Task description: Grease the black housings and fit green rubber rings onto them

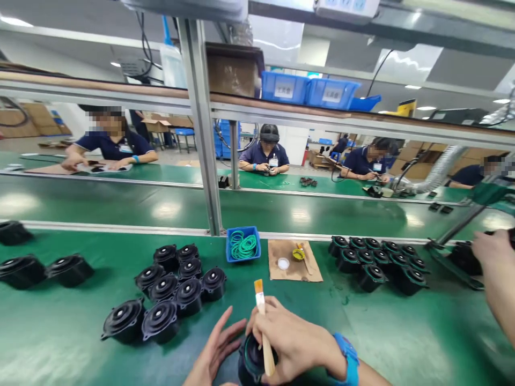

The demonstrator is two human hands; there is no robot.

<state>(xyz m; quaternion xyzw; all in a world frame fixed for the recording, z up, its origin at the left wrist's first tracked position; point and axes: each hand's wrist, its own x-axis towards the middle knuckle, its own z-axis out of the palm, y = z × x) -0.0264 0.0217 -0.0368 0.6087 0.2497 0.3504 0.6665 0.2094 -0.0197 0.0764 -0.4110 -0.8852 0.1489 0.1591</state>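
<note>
A black round part (250, 360) sits at the near edge of the green bench (362, 332), partly hidden by my hands. My right hand (292, 343), which has a blue wristband, is closed around the wooden handle of a small brush (263, 324). The brush's orange bristles point up and away from the part. My left hand (215, 351) lies against the left side of the part with its fingers stretched out and spread.
Several black round parts (173, 289) are clustered to the left, and several more with green rings (378, 260) to the right. A blue bin of green rings (242, 244) and a cardboard sheet (293, 262) lie ahead. Another person's arm (497, 273) reaches in at right. A metal post (201, 134) stands ahead; people work across the belt.
</note>
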